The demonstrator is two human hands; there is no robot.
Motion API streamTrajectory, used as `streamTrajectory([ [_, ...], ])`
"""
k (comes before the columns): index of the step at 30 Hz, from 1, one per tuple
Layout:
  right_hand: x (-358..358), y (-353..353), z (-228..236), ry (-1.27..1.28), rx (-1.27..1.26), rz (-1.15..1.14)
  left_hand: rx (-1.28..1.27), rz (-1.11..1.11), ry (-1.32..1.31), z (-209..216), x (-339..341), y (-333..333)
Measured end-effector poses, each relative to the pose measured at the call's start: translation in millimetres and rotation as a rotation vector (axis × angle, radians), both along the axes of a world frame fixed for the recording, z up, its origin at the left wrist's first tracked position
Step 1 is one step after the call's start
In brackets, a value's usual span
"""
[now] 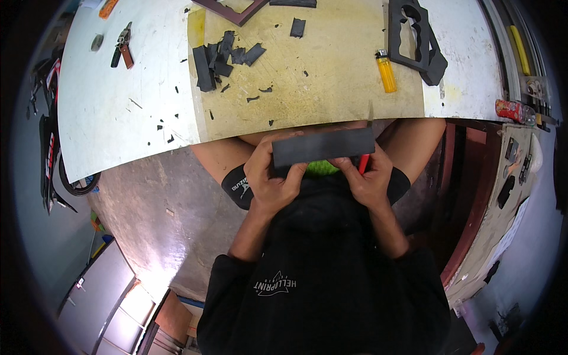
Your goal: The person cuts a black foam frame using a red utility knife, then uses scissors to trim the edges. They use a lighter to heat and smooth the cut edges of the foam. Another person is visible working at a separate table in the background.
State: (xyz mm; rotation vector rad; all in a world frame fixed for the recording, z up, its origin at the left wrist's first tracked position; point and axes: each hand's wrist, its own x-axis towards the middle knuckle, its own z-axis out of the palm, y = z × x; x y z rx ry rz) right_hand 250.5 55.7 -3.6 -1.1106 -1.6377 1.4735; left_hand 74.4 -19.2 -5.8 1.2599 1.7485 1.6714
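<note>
Over my lap, just off the table's front edge, I hold a dark foam-like block (324, 147) with a long flat face. My left hand (273, 177) grips its left end, thumb along the lower edge and fingers behind. At the right end, my right hand (368, 176) is closed round a red-handled cutter (364, 163) and steadies the block with its thumb. What looks like the cutter's thin blade rises past the block's upper right corner. Most of the fingers are hidden behind the block.
The table (254, 115) carries black scraps (222, 59), a yellow lighter (386, 72), a black cut-out frame (408, 35), a maroon frame (239, 13) and pliers (123, 44). A bottle with a red label (513, 111) lies beyond its right edge.
</note>
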Motion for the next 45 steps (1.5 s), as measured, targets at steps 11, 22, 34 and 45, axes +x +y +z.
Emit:
streamTrajectory([
  [11,39,-43,-25,0.1,-0.002,0.083,0.181,0.092,0.346,-5,-9,14],
  [22,14,-33,-8,0.066,-0.045,0.207,0.061,0.093,0.213,-8,-10,17],
  [34,54,4,-11,-0.104,-0.043,0.008,0.092,0.146,0.252,-20,-19,34],
  [45,-61,108,-7,-0.169,0.303,-0.249,0.176,0.21,0.473,-35,-32,55],
])
